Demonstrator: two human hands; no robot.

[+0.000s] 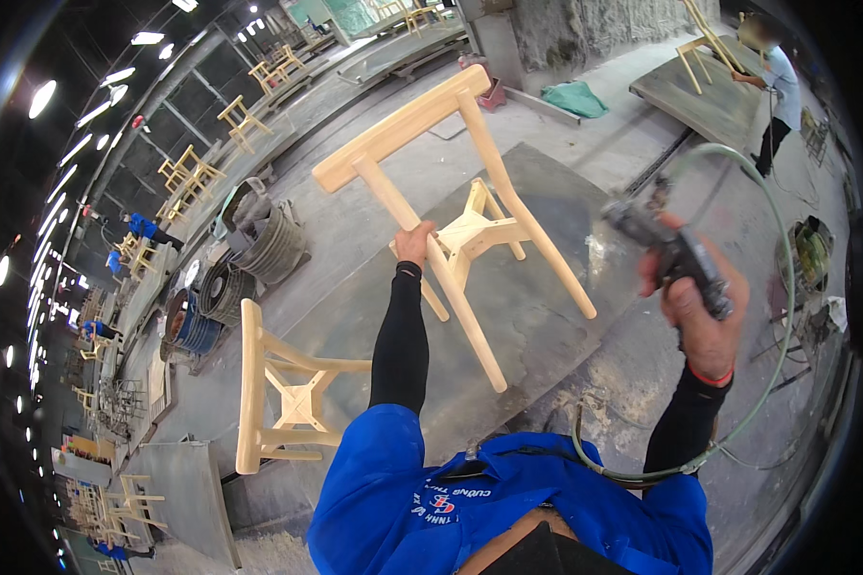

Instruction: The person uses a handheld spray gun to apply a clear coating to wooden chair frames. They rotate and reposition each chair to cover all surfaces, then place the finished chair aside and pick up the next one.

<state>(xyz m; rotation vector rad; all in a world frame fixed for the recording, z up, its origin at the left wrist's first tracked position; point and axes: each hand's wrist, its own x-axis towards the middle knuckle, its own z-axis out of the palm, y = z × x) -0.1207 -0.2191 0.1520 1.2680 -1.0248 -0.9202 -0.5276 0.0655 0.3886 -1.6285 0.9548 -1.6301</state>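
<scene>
Left hand (413, 243) grips chair frame (448, 206) leg, tilted over grey table (537, 316) centre. Right hand (700, 316) wraps blurred spray gun (669, 254); hose (777, 316) partly hidden behind arm.

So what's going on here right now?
A person in a blue shirt grips a bare wooden chair frame by one leg with the left hand, tilting it over a grey work slab. The right hand holds a spray gun fed by a green hose. A second frame lies alongside, left of the person.
</scene>
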